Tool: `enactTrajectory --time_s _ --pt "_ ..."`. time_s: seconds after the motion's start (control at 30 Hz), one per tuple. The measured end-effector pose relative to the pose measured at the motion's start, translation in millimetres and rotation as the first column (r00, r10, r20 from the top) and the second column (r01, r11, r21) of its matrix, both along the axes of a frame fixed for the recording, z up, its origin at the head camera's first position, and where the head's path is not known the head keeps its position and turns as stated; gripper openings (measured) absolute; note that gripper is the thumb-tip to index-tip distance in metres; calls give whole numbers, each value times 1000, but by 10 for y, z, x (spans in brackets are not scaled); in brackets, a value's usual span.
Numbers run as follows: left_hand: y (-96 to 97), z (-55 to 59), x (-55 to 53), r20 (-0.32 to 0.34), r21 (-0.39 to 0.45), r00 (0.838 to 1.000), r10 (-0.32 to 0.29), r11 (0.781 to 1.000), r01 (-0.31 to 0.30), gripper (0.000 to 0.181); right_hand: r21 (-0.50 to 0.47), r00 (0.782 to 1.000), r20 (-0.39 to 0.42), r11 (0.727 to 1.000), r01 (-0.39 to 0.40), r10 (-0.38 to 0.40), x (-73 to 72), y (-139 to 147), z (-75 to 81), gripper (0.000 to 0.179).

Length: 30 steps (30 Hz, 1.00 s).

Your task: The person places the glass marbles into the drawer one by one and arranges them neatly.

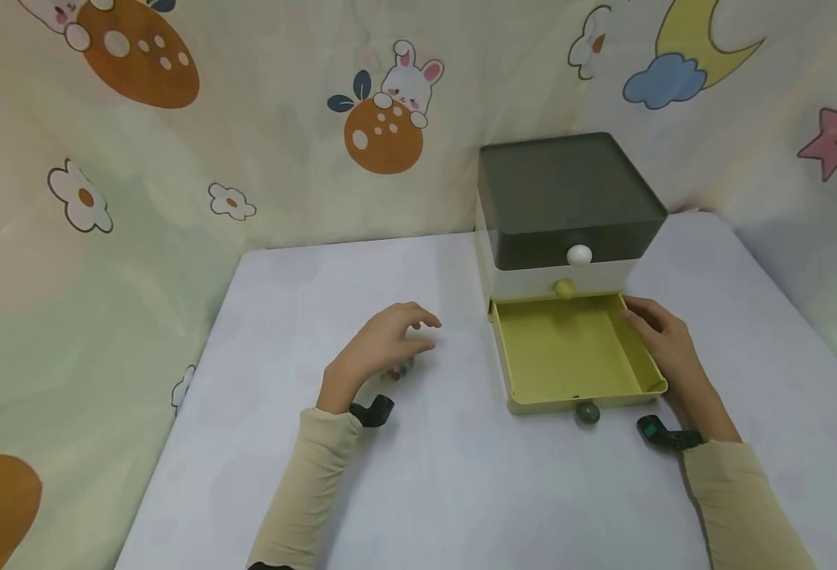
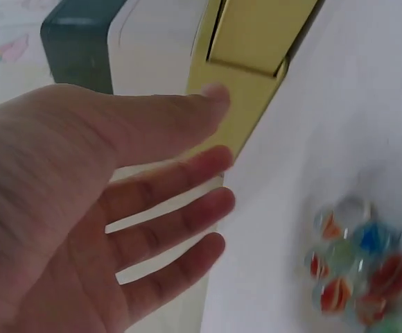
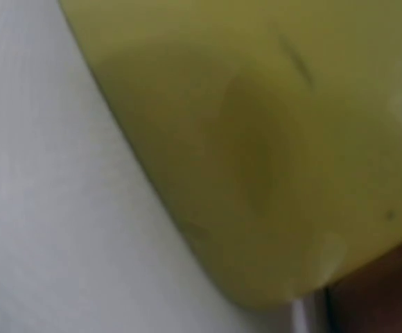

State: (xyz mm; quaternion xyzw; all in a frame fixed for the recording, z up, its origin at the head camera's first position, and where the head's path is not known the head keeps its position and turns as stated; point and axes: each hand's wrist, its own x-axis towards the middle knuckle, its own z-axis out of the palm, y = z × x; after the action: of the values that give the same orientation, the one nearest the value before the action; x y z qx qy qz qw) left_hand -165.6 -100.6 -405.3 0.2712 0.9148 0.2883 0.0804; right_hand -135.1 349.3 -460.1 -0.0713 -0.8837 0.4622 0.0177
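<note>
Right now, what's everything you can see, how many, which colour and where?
Drawer unit: 1, dark green, white, yellow, back right.
Open drawer: 1, yellow, unit's bottom.
Knobs: 3, white, yellow, dark green, one per tier.
Marbles: several, multicoloured, left of unit.
Tabletop: 1, white, under unit.
Printed backdrop: 1, pale, behind tabletop.
Wrist cameras: 2, black, one per wrist.
Sleeves: 2, beige, both arms.
Left hand: 1, bare, near marbles.
Right hand: 1, bare, drawer's right side.

Arms (image 1: 313, 483) reaching forward; left hand (image 1: 384, 340) loosely spread, thumb (image 2: 173, 123) parted from fingers (image 2: 177, 221); right hand (image 1: 663, 340) angled inward.
</note>
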Motion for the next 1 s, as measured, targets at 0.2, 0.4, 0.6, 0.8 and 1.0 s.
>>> enactTrajectory --time_s 0.2,0.4,0.6,0.8,1.0 --pt "-240 -52 54 134 -34 986 99 995 -95 29 36 1000 -9 999 -22 23 110 -3 -44 63" --pt "-283 -122 99 182 -70 978 106 993 -94 26 37 1000 -20 999 -23 24 181 31 -82 62" --pt "-308 -102 92 214 -73 971 109 993 -95 22 49 999 -36 998 -28 30 155 19 -64 60" --pt "-336 -83 57 235 -52 968 86 996 -76 18 65 999 -45 998 -25 28 125 20 -9 59" --pt "-367 -40 46 215 -42 974 77 997 -70 9 76 999 -38 997 -28 31 90 33 8 60"
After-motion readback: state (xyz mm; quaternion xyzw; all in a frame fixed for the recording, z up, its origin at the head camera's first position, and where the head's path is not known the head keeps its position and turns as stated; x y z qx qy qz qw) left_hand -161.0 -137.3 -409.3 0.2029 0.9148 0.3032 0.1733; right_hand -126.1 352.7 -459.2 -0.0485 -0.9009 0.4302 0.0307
